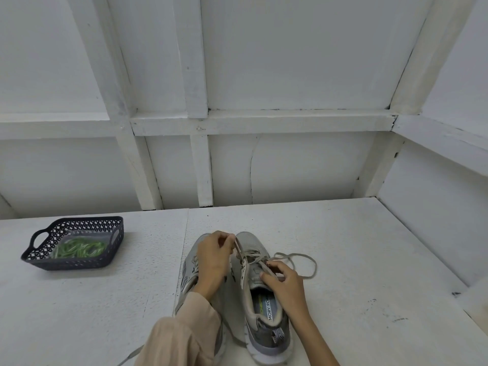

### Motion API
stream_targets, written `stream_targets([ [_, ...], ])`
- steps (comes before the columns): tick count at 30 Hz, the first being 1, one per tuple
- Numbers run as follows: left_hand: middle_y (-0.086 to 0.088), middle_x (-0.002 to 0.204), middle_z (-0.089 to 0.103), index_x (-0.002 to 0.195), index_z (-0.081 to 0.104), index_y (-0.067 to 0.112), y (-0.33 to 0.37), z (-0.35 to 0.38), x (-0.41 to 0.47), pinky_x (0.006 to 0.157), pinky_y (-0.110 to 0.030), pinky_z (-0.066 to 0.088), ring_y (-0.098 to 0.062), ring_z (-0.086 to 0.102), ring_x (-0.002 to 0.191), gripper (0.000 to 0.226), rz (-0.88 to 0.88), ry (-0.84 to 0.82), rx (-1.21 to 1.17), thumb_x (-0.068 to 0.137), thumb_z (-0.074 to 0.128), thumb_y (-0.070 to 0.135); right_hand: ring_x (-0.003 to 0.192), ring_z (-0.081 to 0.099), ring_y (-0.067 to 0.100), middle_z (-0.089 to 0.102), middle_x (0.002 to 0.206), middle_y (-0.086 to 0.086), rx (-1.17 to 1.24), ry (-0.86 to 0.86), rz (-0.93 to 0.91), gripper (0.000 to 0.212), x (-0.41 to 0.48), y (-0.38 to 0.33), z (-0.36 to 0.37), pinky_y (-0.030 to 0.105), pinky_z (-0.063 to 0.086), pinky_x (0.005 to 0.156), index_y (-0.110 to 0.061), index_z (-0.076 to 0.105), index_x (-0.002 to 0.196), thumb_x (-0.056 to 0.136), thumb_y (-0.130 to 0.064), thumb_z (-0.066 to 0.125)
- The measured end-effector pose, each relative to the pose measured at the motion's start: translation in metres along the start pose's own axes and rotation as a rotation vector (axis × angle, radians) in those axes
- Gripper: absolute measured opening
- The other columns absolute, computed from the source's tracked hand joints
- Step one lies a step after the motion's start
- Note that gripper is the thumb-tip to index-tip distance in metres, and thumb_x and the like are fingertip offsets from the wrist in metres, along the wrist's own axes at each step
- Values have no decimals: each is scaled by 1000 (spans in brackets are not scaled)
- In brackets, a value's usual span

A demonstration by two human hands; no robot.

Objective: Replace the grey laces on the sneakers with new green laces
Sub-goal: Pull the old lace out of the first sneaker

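- Beige sleeve (184,331) fills lower centre and covers most of one grey sneaker (188,273).
- Second sneaker (266,323) sits just beside it, toe pointing away, insole print showing.
- Left hand (212,260) pinches the grey lace (306,260) taut above the toes.
- Right hand (284,285), fingers curled, grips the same lace at the tongue; a slack loop trails right.
- Green laces (79,248) lie in a dark basket (74,264), mid-left, well apart.
- White table (369,260): open surface on both sides, walls at rear and right edges.
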State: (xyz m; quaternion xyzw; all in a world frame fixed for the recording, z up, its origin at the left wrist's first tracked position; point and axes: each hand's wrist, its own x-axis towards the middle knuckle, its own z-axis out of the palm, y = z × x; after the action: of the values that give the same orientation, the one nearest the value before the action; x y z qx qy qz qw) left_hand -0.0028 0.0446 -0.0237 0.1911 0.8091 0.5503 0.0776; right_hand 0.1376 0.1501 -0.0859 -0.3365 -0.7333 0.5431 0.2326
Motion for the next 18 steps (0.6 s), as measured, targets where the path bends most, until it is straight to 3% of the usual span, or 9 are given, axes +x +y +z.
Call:
stream_targets([
  [6,-4,77,73,84,75,11,-2,-1,-1,73,-31,56,-17,69,74,23,31,-404,343,84,73,34,88,66,8,70,97,-15,-20,5,-2,23,1,0,1,37,55,84,-31,70,98,80,-20,76],
  [9,-7,76,73,83,74,7,-1,3,-3,76,-36,57,-21,70,75,15,57,-335,268,86,72,22,89,65,7,70,96,-16,-18,1,-6,23,0,-2,0,35,54,84,-35,68,96,80,-20,76],
  [13,2,70,70,79,69,13,-4,3,-4,74,-41,58,-14,68,68,14,78,-10,51,90,66,22,91,65,7,70,98,-15,1,-5,-15,20,0,-2,0,32,54,84,-31,71,96,78,-23,76],
  [16,0,81,72,86,69,15,-7,4,0,79,-39,58,-16,70,76,15,7,-186,56,84,73,29,88,66,8,70,97,-15,8,6,-17,24,-1,-3,1,35,55,82,-33,71,94,69,-35,71],
  [18,-4,82,73,83,70,15,-7,5,-1,81,-39,58,-18,70,80,11,-8,-333,116,80,77,23,86,66,8,70,95,-15,8,9,-19,26,0,-2,2,36,55,82,-36,70,92,66,-39,68],
])
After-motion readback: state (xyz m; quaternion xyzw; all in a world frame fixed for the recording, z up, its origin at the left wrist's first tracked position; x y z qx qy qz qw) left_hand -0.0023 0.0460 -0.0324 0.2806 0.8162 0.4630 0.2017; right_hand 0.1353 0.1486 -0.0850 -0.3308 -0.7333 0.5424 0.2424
